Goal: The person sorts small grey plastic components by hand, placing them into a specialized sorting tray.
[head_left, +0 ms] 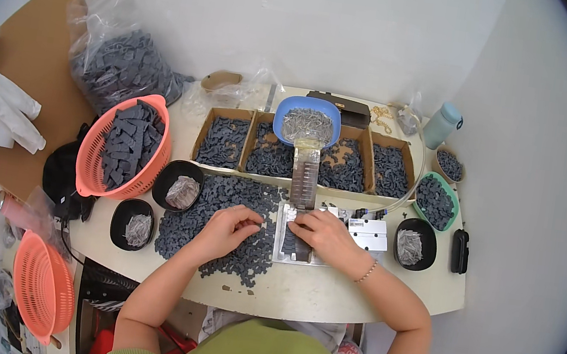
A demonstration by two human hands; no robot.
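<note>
Grey pieces (178, 231) spread under half-curled left hand (225, 232), metal tray (280, 234) near bench (369, 287) front edge partly covered by bent-fingered right hand (328, 236), both holds unclear

Seen on a clock face centred on the view, there are two hands, the left hand (223, 232) at 7 o'clock and the right hand (330, 237) between 4 and 5; one blue bowl (310, 103) at 12; one brown tray (370, 171) of four compartments, also around 12; two salmon baskets (43, 288), at 8 and 9; three black bowls (171, 174), at 8, 9 and near 4; one green bowl (456, 210) at 3; one bottle (441, 128) at 2; dark grey pieces (239, 261) too many to count
</note>
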